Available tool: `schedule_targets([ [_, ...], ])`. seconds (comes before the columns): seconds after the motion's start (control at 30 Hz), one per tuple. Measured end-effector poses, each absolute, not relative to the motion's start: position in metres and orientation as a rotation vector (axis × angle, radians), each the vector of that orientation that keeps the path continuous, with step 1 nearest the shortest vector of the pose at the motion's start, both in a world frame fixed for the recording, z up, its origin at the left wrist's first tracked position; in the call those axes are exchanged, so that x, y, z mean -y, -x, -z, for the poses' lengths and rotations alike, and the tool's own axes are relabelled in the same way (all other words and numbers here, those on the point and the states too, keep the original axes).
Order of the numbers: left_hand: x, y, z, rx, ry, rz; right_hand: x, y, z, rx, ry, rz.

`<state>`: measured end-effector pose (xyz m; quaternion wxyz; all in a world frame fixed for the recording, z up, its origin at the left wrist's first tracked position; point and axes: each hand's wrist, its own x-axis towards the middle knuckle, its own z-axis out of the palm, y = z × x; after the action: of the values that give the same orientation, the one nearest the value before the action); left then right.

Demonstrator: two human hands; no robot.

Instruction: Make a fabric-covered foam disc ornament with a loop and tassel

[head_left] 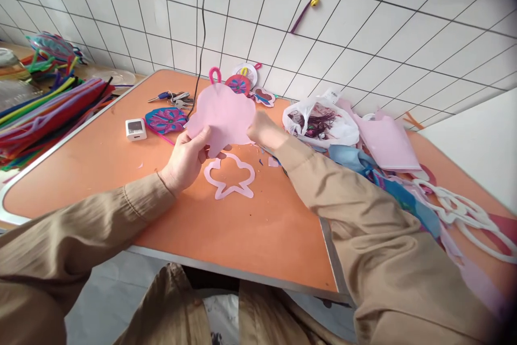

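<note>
A pink cloud-shaped felt cutout [226, 113] with a dark pink loop [215, 75] at its top is held up above the table. My left hand [188, 159] pinches its lower left, thumb on the near face and fingers behind. At its right edge my right hand [264, 128] is closed against the felt; its fingertips are mostly hidden. Beneath, on the table, lies a pink felt outline frame [252, 173] with an open middle. A small pink scrap [273, 162] rests near my right wrist.
The orange table [226, 232] meets a tiled wall. Colourful pipe cleaners [56, 113] lie left. Keys [177, 98], a white device [135, 129] and a blue-pink ornament [165, 120] are beyond my left hand. A white plastic bag [343, 127], pink felt sheets [390, 143] and white rings [464, 208] lie right.
</note>
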<state>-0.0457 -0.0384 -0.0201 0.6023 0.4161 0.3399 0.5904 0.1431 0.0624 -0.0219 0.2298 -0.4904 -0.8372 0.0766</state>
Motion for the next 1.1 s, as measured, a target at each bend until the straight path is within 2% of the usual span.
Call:
schedule_targets([
  [0.17, 0.039, 0.045, 0.025, -0.789, -0.864, -1.315, 0.002, -0.185, 0.022, 2.397, 1.294, -0.271],
  [0.23, 0.040, 0.044, 0.028, -0.792, -0.837, -1.259, 0.014, -0.210, 0.015, 2.279, 1.344, -0.345],
  [0.33, 0.042, 0.041, 0.035, -0.785, -0.812, -1.184, 0.012, -0.252, -0.003, 1.869, 1.551, -0.409],
  [0.43, 0.046, 0.036, 0.042, -0.784, -0.797, -1.099, 0.002, -0.285, -0.016, 1.735, 1.598, -0.346],
  [0.5, 0.051, 0.033, 0.045, -0.758, -0.821, -0.988, -0.002, -0.295, -0.016, 1.701, 1.637, -0.419],
  [0.67, 0.062, 0.027, 0.046, -0.633, -0.939, -0.759, 0.003, -0.279, -0.011, 1.751, 1.672, -0.676],
  [0.87, 0.065, 0.030, 0.046, -0.574, -0.972, -0.679, 0.006, -0.234, -0.017, 1.899, 1.315, -1.048],
  [1.03, 0.064, 0.031, 0.046, -0.545, -0.907, -0.686, -0.023, -0.185, -0.013, 2.142, 1.194, -1.057],
  [1.1, 0.065, 0.031, 0.045, -0.487, -0.874, -0.668, -0.039, -0.163, -0.009, 2.325, 1.134, -0.820],
])
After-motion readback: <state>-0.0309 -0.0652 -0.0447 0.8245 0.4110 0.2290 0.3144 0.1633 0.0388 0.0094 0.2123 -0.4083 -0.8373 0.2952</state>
